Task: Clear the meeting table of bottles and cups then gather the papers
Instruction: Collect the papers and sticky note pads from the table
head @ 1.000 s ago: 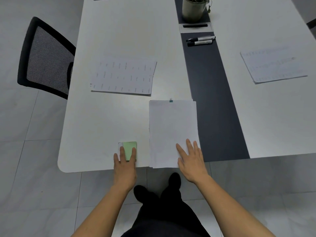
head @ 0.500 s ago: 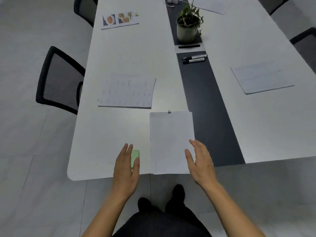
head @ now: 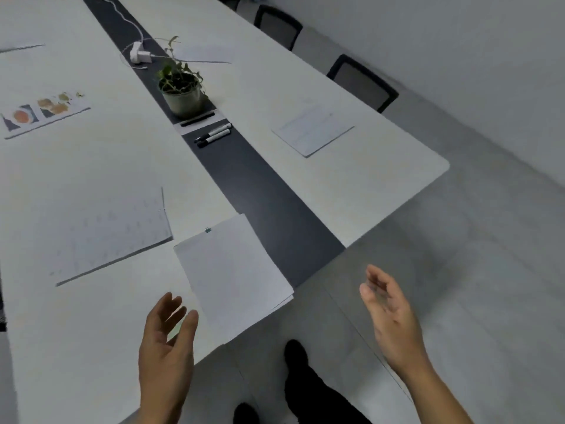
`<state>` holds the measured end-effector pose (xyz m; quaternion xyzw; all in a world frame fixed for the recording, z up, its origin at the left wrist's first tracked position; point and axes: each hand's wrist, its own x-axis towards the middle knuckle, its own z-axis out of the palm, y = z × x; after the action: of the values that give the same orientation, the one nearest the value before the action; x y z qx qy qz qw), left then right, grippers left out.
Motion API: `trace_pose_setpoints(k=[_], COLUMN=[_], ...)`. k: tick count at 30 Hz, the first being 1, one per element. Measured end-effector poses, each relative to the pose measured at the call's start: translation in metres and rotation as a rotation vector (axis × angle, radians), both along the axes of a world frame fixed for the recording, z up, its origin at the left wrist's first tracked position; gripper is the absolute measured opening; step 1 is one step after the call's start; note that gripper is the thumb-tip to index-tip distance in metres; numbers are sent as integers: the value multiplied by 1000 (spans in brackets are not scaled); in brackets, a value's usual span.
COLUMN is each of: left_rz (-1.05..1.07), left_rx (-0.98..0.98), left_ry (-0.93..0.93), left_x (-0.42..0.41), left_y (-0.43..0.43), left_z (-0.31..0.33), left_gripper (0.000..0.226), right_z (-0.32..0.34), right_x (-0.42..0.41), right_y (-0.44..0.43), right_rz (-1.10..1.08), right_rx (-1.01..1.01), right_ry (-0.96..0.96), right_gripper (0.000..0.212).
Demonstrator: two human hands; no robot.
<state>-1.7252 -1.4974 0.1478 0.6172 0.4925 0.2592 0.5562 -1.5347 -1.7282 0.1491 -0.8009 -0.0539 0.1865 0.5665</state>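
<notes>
A clipped stack of white papers lies at the near edge of the white meeting table, with a small green clip at its far edge. My left hand hovers open just left of the stack, over a pale green note pad that shows only between the fingers. My right hand is raised open over the floor, right of the table's end, holding nothing. More sheets lie on the table: a printed sheet at the left, another sheet on the right side, a colour printout farther left.
A potted plant stands on the dark centre strip, with two markers in front of it and a white charger with cable behind. Black chairs stand along the right side. Grey tiled floor lies at the right.
Both hands have lifted off the table. The right hand has swung out to the right, away from the paper stack. The view has turned right and now shows the table's right side.
</notes>
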Motion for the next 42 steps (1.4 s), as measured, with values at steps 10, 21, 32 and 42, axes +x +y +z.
trace_pose_setpoints(k=[10, 21, 32, 42], left_rz=[-498, -583, -475, -567], left_rx=[78, 17, 58, -2], left_ry=[-83, -50, -126, -161], left_x=[147, 352, 569, 875], left_y=[-100, -245, -270, -270], left_z=[18, 10, 7, 23], left_gripper=[41, 43, 50, 39], right_z=[21, -8, -10, 31], right_x=[19, 227, 474, 732], right_y=[-156, -284, -315, -336], right_rz=[-474, -468, -347, -465], right_rx=[51, 130, 73, 18], right_ry=[-106, -84, -84, -159], right_gripper=[36, 33, 37, 37])
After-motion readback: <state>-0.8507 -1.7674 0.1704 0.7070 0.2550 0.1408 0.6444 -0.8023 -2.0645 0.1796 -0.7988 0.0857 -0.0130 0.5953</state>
